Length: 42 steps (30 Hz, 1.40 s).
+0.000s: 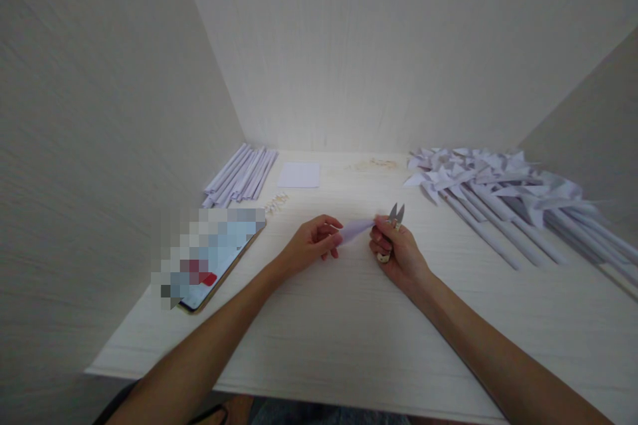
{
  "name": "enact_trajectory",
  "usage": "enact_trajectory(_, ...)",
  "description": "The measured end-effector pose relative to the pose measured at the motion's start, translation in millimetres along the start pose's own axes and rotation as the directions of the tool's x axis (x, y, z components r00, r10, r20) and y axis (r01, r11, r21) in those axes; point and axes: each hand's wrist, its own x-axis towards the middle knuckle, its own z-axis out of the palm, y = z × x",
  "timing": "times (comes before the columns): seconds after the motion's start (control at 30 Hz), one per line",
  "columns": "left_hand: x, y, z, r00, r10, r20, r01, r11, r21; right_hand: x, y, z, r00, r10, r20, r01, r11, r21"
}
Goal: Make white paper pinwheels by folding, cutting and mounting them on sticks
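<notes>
Paper piece (355, 230), pale lilac, folded, pinched between both hands.

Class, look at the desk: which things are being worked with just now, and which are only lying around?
In use:
left hand and right hand holding folded paper piece
snips in right hand

Lying about:
finished pinwheels
rolled paper sticks
white paper square
tablet

Pale wood-grain table (319, 319) walled on three sides. Along the right edge, paper pinwheels (503, 189); at the back left corner, rolled paper sticks (242, 176), beside them a white sheet (299, 174). Near the left edge, a tablet (214, 255).
</notes>
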Motion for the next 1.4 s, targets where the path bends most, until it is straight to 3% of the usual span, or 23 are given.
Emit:
enact_trajectory(0.13,0.3,-4.1,1.1,0.999,-0.036,-0.008,0.036,0.999,-0.001,0.4,1.6,-1.2,1.0,-0.023,0.005,0.023,0.999,-0.023)
enact_trajectory(0.4,-0.4,-2.8,0.1,0.985,0.0,-0.174,0.012,0.998,0.067,-1.1,2.5,1.1,0.999,-0.033,0.025,0.035,0.997,-0.062)
enact_trajectory(0.57,-1.2,-1.2,-0.3,0.967,-0.047,-0.251,0.039,0.999,-0.037,-2.9,2.4,0.9,1.0,-0.015,-0.006,0.014,0.996,-0.085)
enact_trajectory(0.9,-2.7,2.4,-0.9,0.969,-0.135,-0.208,0.101,0.981,-0.167,-2.5,0.2,2.6,1.0,0.0,-0.027,-0.006,0.979,-0.205)
enact_trajectory(1.2,-1.9,0.7,-3.1,0.978,-0.15,-0.142,0.098,0.941,-0.324,-3.3,-1.2,0.4,0.999,0.033,0.01,-0.031,0.986,-0.166)
enact_trajectory(1.4,0.8,-0.4,-8.6,0.965,-0.148,-0.216,0.07,0.941,-0.332,-2.6,-4.6,0.4,0.999,-0.023,-0.035,0.018,0.991,-0.131)
